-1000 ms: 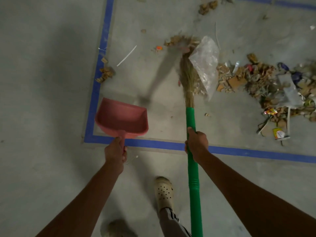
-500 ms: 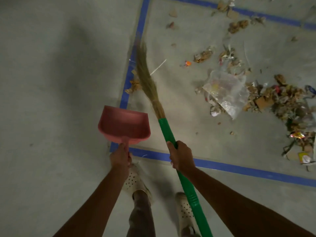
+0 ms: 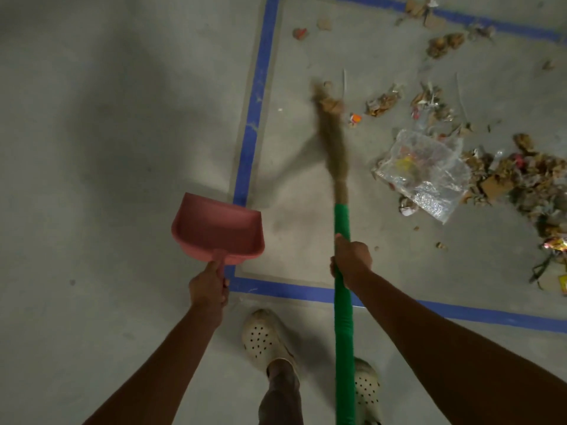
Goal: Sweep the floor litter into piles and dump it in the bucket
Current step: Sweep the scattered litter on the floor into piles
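Left hand (image 3: 208,285) grip closed on dustpan (image 3: 218,230) handle, right hand (image 3: 352,259) fisted around broom (image 3: 342,271) handle

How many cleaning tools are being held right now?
2: a pink dustpan in the left hand, empty and raised, and a green-handled broom in the right hand, bristles at the litter.

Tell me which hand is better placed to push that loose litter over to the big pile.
Right. The right hand grips the broom, bristles already among the scraps. The left hand only holds the dustpan.
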A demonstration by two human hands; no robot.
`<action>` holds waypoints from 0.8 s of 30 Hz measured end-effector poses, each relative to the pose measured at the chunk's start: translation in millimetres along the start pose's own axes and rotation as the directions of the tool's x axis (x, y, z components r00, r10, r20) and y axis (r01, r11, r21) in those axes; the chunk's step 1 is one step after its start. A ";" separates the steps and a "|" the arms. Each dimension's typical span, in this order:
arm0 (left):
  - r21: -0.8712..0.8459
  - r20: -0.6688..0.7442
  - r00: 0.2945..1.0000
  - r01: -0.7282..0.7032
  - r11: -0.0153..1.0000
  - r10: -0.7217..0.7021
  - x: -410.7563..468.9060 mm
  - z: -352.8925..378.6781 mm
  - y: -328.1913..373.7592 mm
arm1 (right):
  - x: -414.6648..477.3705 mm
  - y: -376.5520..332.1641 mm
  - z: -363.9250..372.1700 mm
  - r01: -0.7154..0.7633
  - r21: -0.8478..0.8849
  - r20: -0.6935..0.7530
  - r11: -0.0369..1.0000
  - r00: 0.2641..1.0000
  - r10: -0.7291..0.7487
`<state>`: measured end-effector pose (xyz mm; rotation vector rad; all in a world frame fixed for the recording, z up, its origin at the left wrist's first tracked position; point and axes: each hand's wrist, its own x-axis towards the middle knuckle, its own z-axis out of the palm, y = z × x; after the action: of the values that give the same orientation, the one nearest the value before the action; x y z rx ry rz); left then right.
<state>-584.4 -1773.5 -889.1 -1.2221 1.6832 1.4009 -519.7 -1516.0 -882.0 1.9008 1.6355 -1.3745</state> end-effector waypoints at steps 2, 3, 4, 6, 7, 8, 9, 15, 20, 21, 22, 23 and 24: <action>0.027 0.033 0.999 -0.020 0.999 0.019 -2.4 9.1 13.9 | -5.5 -4.5 -20.1 0.036 0.050 -0.062 0.998 0.998 -0.033; 0.048 0.051 0.998 -0.030 0.998 0.028 -4.7 14.8 20.6 | -8.6 -6.2 -29.7 0.046 0.075 -0.072 0.996 0.997 -0.041; 0.074 0.059 0.998 -0.040 0.996 0.035 -7.7 21.3 26.3 | -11.7 -6.8 -38.5 0.051 0.091 -0.067 0.994 0.997 -0.045; 0.104 0.066 0.997 -0.054 0.993 0.047 -16.0 35.7 33.7 | -15.9 -4.8 -52.6 0.063 0.080 -0.028 0.995 0.998 -0.061; 0.108 0.068 0.996 -0.057 0.993 0.049 -21.8 43.5 36.3 | -16.5 -1.8 -57.3 0.074 0.044 0.002 0.996 0.997 -0.074; 0.116 0.065 0.996 -0.062 0.991 0.055 -27.9 51.0 37.2 | -16.8 2.0 -61.0 0.083 -0.004 0.037 0.997 0.996 -0.083; 0.127 0.063 0.996 -0.069 0.989 0.062 -35.2 58.9 37.9 | -16.6 6.2 -63.8 0.089 -0.047 0.073 0.995 0.994 -0.086; 0.155 0.119 0.991 -0.086 0.984 0.068 -57.9 95.6 9.9 | 12.1 41.0 -90.5 0.025 -0.254 0.279 0.967 0.959 0.048; 0.194 0.219 0.975 -0.010 0.981 -0.034 -66.5 135.2 -39.8 | 64.7 72.1 -161.6 -0.137 -0.109 0.063 0.985 0.987 0.144; 0.204 0.222 0.974 -0.004 0.979 -0.043 -69.9 145.1 -49.4 | 73.8 75.1 -180.3 -0.148 -0.067 0.007 0.987 0.989 0.148; 0.216 0.219 0.975 -0.001 0.976 -0.048 -73.9 155.8 -58.4 | 81.9 77.4 -200.0 -0.143 -0.031 -0.049 0.989 0.989 0.141; 0.230 0.214 0.975 0.000 0.973 -0.051 -79.8 167.9 -66.3 | 89.2 79.6 -220.3 -0.121 -0.002 -0.104 0.993 0.987 0.121; 0.242 0.215 0.975 -0.004 0.970 -0.049 -86.7 181.4 -73.2 | 95.2 81.8 -241.1 -0.088 0.017 -0.155 0.996 0.984 0.090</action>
<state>-501.3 -1576.4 -884.4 -0.9128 1.6241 1.2258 -344.1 -1309.3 -863.3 2.1074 1.5928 -1.2298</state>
